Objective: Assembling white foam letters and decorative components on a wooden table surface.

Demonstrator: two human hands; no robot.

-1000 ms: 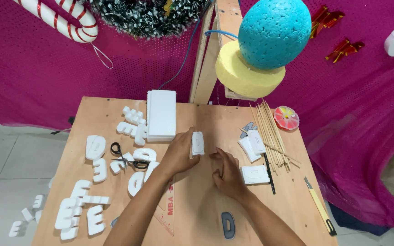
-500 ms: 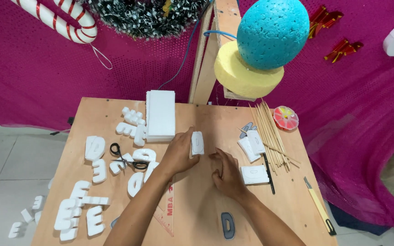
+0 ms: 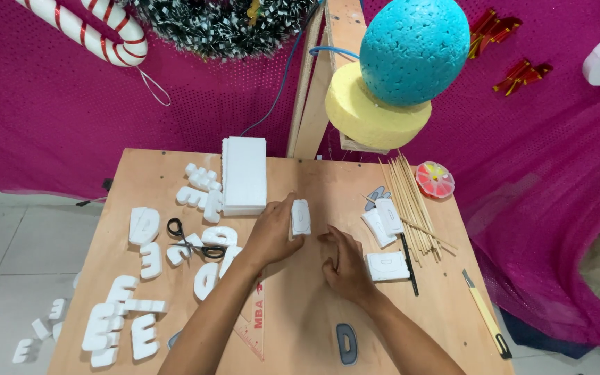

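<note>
Foam block stands pinched in left hand on the table; right hand rests open beside it, best kept steadying.

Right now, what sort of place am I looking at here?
Probably a craft or party-decoration workshop: a plywood table strewn with white foam letters, scissors and wooden skewers, the left hand holding a small foam block, against a pink sequinned backdrop.

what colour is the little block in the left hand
White, with a dark outline drawn on its face; the small foam block shows best in the head view.
</note>
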